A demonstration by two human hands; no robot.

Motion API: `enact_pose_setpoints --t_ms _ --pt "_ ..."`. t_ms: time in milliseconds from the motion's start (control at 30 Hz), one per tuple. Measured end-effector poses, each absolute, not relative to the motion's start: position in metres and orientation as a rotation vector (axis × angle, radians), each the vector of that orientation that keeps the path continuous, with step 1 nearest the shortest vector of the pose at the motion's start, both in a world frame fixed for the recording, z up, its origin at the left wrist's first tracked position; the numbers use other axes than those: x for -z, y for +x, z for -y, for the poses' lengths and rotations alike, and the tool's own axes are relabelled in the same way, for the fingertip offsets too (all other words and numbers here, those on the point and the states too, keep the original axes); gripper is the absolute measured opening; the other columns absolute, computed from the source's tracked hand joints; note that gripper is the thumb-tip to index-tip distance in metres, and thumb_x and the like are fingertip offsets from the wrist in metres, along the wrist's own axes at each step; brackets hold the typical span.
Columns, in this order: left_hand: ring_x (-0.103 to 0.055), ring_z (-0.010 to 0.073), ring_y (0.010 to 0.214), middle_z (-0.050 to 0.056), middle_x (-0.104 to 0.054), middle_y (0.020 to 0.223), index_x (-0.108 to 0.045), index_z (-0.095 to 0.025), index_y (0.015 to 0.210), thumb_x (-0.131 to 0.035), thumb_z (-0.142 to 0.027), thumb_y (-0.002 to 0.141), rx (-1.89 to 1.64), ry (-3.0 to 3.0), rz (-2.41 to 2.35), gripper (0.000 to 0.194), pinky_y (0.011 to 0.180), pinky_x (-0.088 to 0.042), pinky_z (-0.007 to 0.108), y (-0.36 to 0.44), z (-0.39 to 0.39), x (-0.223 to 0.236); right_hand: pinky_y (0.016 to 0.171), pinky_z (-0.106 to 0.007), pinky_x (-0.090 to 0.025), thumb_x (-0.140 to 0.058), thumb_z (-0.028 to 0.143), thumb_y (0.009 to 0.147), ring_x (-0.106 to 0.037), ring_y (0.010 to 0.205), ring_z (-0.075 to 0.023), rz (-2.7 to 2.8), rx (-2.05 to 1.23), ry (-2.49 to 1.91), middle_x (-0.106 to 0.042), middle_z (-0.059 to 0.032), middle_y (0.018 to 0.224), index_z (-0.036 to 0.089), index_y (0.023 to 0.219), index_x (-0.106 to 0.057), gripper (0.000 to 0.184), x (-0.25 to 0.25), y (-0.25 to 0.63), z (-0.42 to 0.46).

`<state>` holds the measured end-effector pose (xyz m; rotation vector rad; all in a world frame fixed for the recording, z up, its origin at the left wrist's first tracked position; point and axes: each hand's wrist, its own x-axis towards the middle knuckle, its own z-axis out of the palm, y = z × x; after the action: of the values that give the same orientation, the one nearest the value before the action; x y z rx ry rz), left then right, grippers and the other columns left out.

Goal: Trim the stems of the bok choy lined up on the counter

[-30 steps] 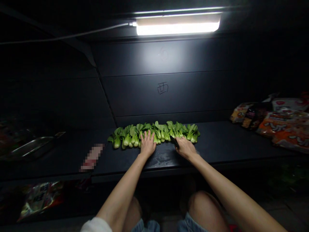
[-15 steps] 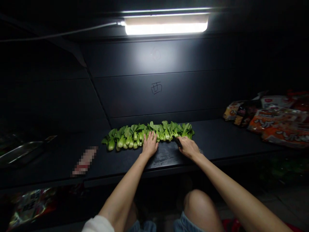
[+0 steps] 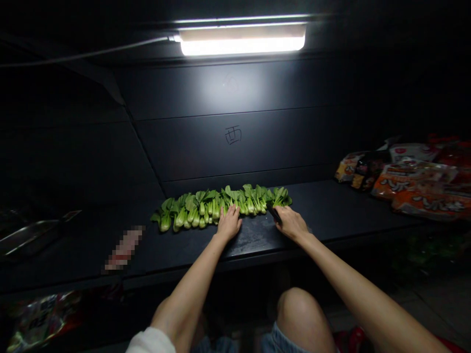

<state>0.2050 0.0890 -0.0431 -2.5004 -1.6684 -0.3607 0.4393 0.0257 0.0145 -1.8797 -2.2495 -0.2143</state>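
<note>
A long row of green bok choy [image 3: 195, 210] lies on the dark shelf, leaves toward the back panel and pale stem ends toward me. My left hand [image 3: 229, 223] rests palm down at the front of the row, fingers spread and touching the stems near its middle. Close to the row's right end, my right hand [image 3: 292, 223] is closed around a slim black object [image 3: 274, 214]. Its kind is too dark to make out. The palm side of the right hand is hidden.
Orange and dark food packets [image 3: 415, 186] are heaped on the right. A metal tray [image 3: 31, 238] and a blurred-out pinkish item [image 3: 124, 248] lie on the left. Shiny packets [image 3: 40, 318] show below the shelf edge. A lit tube lamp [image 3: 243, 45] hangs above.
The view has shifted slightly, so the shelf and row appear farther left. Both hands sit a little farther right relative to the bok choy. My grip on the black object continues.
</note>
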Motion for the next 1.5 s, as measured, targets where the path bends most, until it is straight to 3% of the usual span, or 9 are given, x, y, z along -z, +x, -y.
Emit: enact_pose_setpoints --t_ms 1000,1500 --pt "-0.038 0.0271 0.135 0.016 -0.044 0.144 -0.043 -0.014 0.135 -0.042 -0.029 0.090 0.320 -2.473 1.632 0.047 0.114 -0.024 0.050 0.210 -0.097 0.043 0.079 -0.027 -0.041 -0.046 0.027 0.090 -0.057 0.103 -0.0220 2.126 0.193 -2.001 -0.065 -0.0115 0.109 0.017 0.115 -0.056 0.028 -0.020 0.476 -0.019" --pt "-0.035 0.0279 0.137 0.016 -0.042 0.146 -0.038 -0.017 0.139 -0.043 -0.031 0.088 0.326 -2.492 1.638 0.052 0.113 -0.023 0.050 0.209 -0.098 0.046 0.075 -0.029 -0.042 -0.046 0.027 0.090 -0.059 0.098 -0.0228 2.115 0.204 -2.110 -0.066 -0.0113 0.100 0.017 0.109 -0.058 0.024 -0.020 0.482 -0.016"
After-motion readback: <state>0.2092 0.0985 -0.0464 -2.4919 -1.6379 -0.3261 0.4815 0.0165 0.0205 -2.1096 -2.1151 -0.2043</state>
